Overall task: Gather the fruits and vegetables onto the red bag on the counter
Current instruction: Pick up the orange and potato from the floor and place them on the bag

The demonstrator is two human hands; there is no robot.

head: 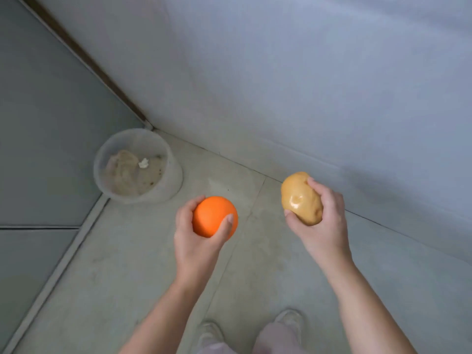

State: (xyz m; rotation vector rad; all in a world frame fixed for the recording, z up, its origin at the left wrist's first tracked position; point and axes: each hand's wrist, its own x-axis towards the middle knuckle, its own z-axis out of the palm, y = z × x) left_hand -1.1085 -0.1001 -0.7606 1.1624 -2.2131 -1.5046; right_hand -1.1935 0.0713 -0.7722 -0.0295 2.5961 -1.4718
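Observation:
My left hand [196, 241] is closed around a round orange [212, 215], thumb on its right side, held above the floor at the centre of the view. My right hand [324, 221] grips a glossy tan potato [298, 198], fingers wrapped over its right side. Both items are held in the air, about a hand's width apart. The red bag and the counter are out of view.
A translucent plastic bin [168, 180] with crumpled paper inside stands in the room corner on the tiled floor [127, 264]. A pale wall [306, 85] runs along the right, a glass panel [46, 136] along the left. My shoes [288, 320] show at the bottom.

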